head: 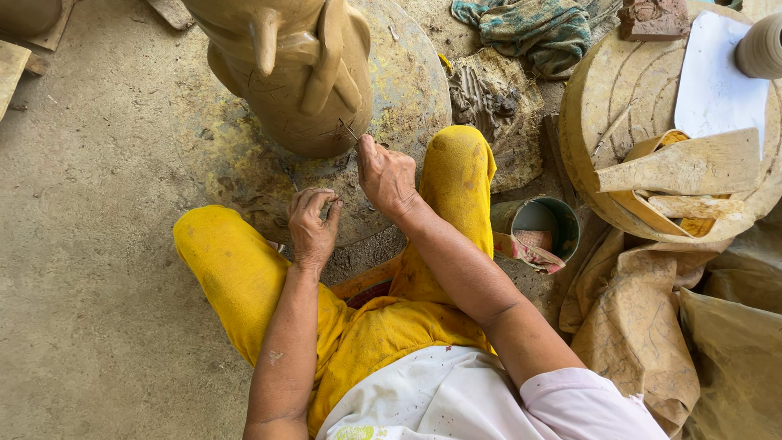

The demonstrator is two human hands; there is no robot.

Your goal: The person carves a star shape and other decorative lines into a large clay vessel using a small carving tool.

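Clay-smeared concrete floor [90, 244] is filling the left side, and a person in yellow trousers [236, 277] is sitting on it before a round turntable [407, 98]. On that turntable a large unfired clay pot [285, 73] is standing, with a handle and a spout-like knob on its wall. Below it, the left hand [312, 228] is hovering over the turntable's near edge with its fingers curled in, pinching something too small to make out. Just to the right, the right hand [384, 175] is gripping a thin pointed tool [350, 130] whose tip is touching the lower wall of the pot. Further right, a small green bucket [542, 232] is sitting by the knee, a crumpled cloth [538, 28] is lying above it, and a second round wheel [586, 106] is carrying paper scraps [692, 167].
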